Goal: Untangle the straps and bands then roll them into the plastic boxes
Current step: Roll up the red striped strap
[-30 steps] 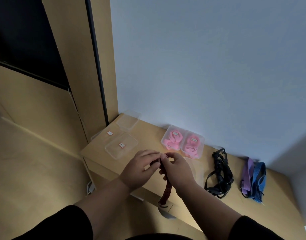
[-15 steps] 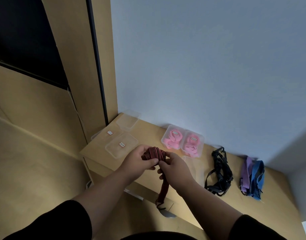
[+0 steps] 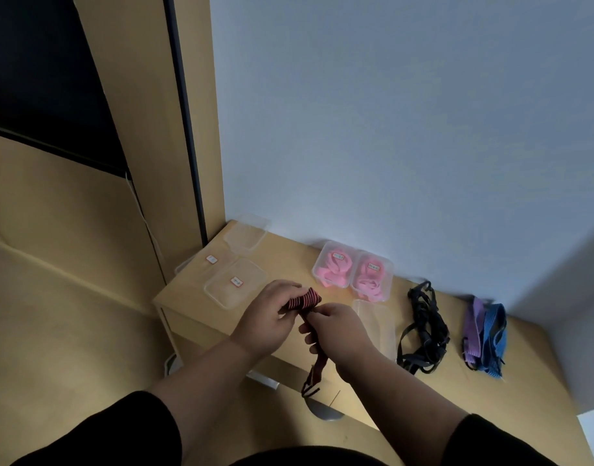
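Holding a red-and-black striped strap above the wooden shelf, my left hand grips its rolled end while my right hand pinches the tail, partly hidden behind it. Two clear plastic boxes against the wall hold pink bands. Clear lids lie left. An empty box is hard to make out.

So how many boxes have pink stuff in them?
2. Both pink-filled boxes sit side by side against the wall: the left box and the right box, touching each other, just beyond the hands.
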The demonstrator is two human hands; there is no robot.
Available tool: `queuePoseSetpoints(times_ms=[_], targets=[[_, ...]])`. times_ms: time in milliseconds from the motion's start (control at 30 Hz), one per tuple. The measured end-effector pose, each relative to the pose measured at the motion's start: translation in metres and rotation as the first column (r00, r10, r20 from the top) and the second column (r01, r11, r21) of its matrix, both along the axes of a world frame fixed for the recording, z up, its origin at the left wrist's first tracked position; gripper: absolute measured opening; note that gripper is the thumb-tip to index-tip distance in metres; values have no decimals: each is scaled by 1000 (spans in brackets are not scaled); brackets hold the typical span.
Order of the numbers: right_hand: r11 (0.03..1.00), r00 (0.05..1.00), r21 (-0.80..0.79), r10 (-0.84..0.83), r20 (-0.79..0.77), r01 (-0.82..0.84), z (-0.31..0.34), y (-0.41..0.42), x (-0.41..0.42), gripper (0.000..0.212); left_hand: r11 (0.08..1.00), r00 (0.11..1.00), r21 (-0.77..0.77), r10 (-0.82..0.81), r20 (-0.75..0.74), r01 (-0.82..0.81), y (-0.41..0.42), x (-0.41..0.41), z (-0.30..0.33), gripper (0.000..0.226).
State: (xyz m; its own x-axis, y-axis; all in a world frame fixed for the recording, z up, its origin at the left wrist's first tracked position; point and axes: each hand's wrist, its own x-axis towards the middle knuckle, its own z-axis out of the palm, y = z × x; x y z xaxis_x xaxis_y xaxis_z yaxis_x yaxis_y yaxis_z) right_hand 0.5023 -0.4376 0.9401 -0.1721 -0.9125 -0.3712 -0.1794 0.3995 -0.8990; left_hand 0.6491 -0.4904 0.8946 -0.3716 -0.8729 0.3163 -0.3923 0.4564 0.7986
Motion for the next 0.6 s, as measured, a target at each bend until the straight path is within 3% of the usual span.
queuePoseSetpoints(times_ms=[200, 300, 400, 500, 600], targets=[[998, 983, -20, -60, 174, 64, -1, 6, -2, 29, 997, 990, 3, -73, -122, 74, 9, -2, 3, 50], [995, 984, -28, -86, 156, 92, -3, 7, -2, 39, 992, 986, 52, -105, -126, 113, 10, -3, 2, 41], [994, 989, -28, -97, 107, 101, -6, 8, -1, 34, 993, 976, 35, -106, -191, 115, 12, -3, 0, 32], [994, 994, -49, -100, 46, 102, -6, 10, -2, 27, 975, 956, 208, -17, -294, 81, 13, -3, 3, 30], [994, 997, -86, -66, -48, 61, -9, 10, -3, 22, 909, 956, 409, 51, -290, 75, 7, -3, 6, 43]])
